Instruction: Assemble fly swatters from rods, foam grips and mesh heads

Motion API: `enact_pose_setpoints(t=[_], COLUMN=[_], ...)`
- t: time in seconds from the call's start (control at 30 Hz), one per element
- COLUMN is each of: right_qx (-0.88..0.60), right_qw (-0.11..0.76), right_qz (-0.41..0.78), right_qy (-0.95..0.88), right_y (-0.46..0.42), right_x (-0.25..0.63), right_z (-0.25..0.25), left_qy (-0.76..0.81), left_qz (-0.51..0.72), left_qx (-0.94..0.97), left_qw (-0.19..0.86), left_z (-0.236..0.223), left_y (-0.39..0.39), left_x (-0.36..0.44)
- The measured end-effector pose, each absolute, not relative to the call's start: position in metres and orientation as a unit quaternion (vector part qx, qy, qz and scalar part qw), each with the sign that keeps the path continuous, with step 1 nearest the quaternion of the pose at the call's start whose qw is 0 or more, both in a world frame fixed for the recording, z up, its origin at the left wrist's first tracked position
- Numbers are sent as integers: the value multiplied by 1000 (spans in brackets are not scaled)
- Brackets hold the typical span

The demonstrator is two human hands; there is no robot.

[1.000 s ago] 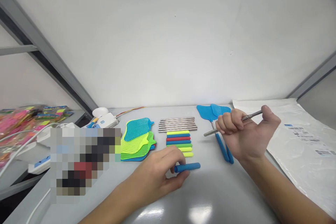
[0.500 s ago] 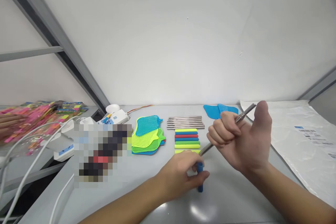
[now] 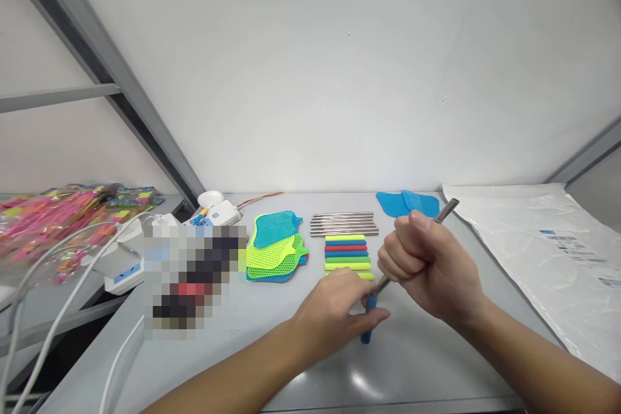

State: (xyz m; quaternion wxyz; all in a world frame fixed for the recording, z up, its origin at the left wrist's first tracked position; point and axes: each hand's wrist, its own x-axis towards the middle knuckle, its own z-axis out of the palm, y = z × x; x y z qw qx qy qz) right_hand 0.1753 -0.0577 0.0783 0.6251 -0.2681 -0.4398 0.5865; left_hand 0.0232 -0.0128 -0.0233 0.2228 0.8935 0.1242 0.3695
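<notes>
My right hand (image 3: 427,268) is closed in a fist around a thin metal rod (image 3: 445,210), which slants from upper right down to lower left. My left hand (image 3: 337,310) pinches a blue foam grip (image 3: 367,330), held nearly upright on the table just below the rod's lower end. The rod's tip meets the top of the grip. Behind my hands lie a row of coloured foam grips (image 3: 347,252) and a bundle of metal rods (image 3: 343,224).
A stack of green, yellow and blue swatter heads (image 3: 274,249) lies left of the grips. Blue finished swatters (image 3: 405,202) rest at the back right. A white plastic bag (image 3: 548,239) covers the right side. Power strips, cables (image 3: 121,259) and pink packets (image 3: 53,217) crowd the left.
My left hand turned the blue grip from lying flat to upright. My right hand closed its thumb over the rod and brought the rod's lower end down to the grip.
</notes>
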Motion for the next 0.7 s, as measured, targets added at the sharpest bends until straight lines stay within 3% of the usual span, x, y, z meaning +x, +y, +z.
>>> enact_pose_setpoints(t=[0.43,0.7], right_qx=[-289,-290], right_qw=[604,590], right_qz=[567,556], right_qy=[-480,-508], right_y=[-63,-73], right_x=[168,171], right_z=[84,78], left_qy=[123,121], left_qz=[384,370], left_qx=[902,903], left_qw=[156,181], left_z=[-18,-20], left_y=[-15,-16], left_x=[24,23])
